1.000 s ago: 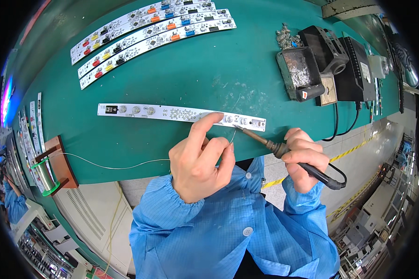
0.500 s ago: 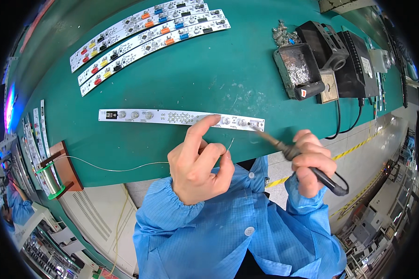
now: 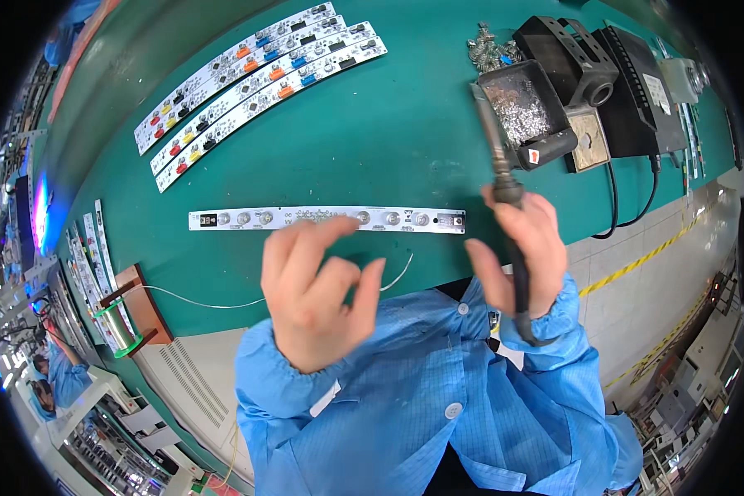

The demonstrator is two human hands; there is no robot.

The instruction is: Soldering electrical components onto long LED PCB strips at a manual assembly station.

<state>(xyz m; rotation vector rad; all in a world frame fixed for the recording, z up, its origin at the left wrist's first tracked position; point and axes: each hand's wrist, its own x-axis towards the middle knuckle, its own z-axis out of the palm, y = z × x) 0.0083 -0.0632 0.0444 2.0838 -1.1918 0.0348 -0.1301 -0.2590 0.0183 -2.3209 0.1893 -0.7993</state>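
A long white circuit strip [image 3: 322, 220] lies flat on the green mat [image 3: 405, 124] in front of me. My left hand [image 3: 318, 293] hovers just near it, pinching the end of a thin solder wire [image 3: 198, 302] whose tip curls out to the right. My right hand [image 3: 521, 252] is shut on a soldering iron [image 3: 498, 169], held nearly upright with its tip up by the tip-cleaner holder [image 3: 525, 112], away from the strip.
Three curved white strips with coloured parts [image 3: 256, 78] lie at the back left. A solder spool on a wooden stand [image 3: 128, 318] sits at the left edge. A black soldering station [image 3: 628, 83] and its cables stand back right. More strips [image 3: 87, 256] lie far left.
My right hand has lifted the soldering iron off the strip and swung its tip up toward the cleaner. My left hand has drawn back from the strip with the wire.
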